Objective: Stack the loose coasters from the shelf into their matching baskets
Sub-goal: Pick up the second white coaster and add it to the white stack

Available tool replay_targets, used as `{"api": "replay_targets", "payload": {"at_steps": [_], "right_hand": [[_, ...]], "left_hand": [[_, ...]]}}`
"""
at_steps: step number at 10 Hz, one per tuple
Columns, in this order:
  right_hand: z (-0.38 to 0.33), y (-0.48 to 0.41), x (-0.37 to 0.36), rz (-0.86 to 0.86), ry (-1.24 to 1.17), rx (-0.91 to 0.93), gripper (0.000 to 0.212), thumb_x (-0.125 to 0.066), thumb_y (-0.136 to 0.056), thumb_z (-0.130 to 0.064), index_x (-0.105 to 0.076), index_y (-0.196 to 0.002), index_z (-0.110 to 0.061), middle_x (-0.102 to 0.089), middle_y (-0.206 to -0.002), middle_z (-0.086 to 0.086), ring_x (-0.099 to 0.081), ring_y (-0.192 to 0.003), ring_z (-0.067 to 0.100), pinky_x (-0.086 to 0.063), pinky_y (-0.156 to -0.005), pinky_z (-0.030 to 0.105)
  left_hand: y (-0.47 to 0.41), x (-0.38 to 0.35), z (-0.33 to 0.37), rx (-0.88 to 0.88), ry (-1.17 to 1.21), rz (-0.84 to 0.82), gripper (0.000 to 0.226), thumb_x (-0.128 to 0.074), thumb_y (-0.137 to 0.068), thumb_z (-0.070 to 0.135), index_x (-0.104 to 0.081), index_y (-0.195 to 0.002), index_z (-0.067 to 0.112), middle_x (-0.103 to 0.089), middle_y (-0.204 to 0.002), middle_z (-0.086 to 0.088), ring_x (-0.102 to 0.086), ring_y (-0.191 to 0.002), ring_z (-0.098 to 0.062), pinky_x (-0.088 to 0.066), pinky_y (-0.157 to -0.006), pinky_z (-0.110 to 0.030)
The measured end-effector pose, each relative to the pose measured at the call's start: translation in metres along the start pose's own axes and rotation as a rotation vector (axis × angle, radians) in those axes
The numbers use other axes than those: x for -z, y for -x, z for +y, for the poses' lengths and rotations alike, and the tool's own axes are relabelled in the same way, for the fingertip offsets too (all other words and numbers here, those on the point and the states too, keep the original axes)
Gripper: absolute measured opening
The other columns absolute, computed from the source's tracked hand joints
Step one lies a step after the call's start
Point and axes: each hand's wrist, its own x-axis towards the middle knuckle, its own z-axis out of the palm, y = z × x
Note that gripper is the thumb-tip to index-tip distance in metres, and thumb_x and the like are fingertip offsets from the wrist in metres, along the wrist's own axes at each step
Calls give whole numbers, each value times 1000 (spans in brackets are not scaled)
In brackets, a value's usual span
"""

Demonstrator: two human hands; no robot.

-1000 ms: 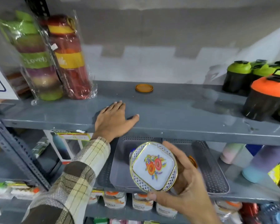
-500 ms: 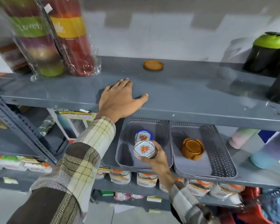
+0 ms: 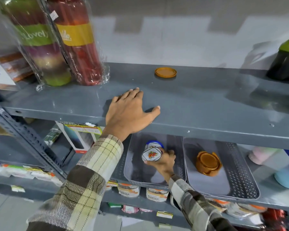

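Observation:
My right hand (image 3: 163, 161) grips a white floral coaster (image 3: 151, 154) inside the left grey basket (image 3: 132, 165) on the lower shelf, just above a blue-rimmed floral coaster stack (image 3: 154, 144). The right grey basket (image 3: 240, 172) holds an orange coaster set (image 3: 208, 163) in its holder. One loose orange coaster (image 3: 165, 72) lies on the upper shelf (image 3: 207, 104), toward the back. My left hand (image 3: 128, 112) rests flat on that shelf's front edge, fingers spread, holding nothing.
Wrapped stacks of colourful tumblers (image 3: 57, 40) stand at the upper shelf's left. A black shaker with a green lid (image 3: 285, 62) stands at the right. Pastel bottles (image 3: 274, 160) lie right of the baskets. Small jars (image 3: 155, 194) sit below the baskets.
My right hand has carried the floral coaster from in front of me down into the left basket, onto the blue-rimmed stack. The view has tilted down. My left hand has stayed on the shelf.

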Motion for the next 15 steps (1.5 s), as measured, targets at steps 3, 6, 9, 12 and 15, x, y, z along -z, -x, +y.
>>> {"api": "replay_targets", "payload": {"at_steps": [3, 6, 9, 12, 15], "right_hand": [[4, -8, -4, 1, 178, 97, 90, -82, -54, -75, -61, -125, -25, -36, -123, 5, -38, -119, 29, -36, -105, 43], [-1, -15, -7, 3, 493, 219, 97, -63, -67, -83, -50, -134, -13, -34, -149, 18, -35, -132, 37, -35, -107, 48], [-10, -26, 0, -117, 489, 263, 106, -66, -75, -78, -41, -149, -7, -25, -166, 16, -33, -149, 37, -38, -119, 49], [-8, -25, 4, -109, 385, 305, 99, -75, -77, -63, -33, -151, -13, -44, -153, 11, -49, -136, 33, -46, -110, 46], [-6, -24, 2, -104, 316, 284, 94, -81, -75, -52, -35, -146, -12, -51, -147, 9, -51, -132, 35, -46, -108, 46]], "left_hand": [[1, 0, 0, -4, -7, 0, 88, -28, -81, 74, -37, -149, 19, -29, -160, 5, -22, -147, -11, -19, -114, -38], [1, 0, 1, 5, -9, 5, 87, -29, -80, 74, -38, -148, 19, -30, -160, 6, -23, -146, -10, -20, -113, -37], [1, 0, 1, 6, -17, 4, 88, -29, -81, 74, -38, -149, 19, -29, -160, 5, -22, -146, -10, -20, -114, -37], [1, -1, 0, 5, -18, 8, 90, -26, -78, 75, -39, -148, 19, -30, -159, 5, -23, -146, -10, -21, -113, -38], [0, -2, 0, -2, -19, 14, 88, -28, -80, 74, -40, -147, 19, -31, -159, 4, -24, -146, -11, -21, -113, -39]]}}
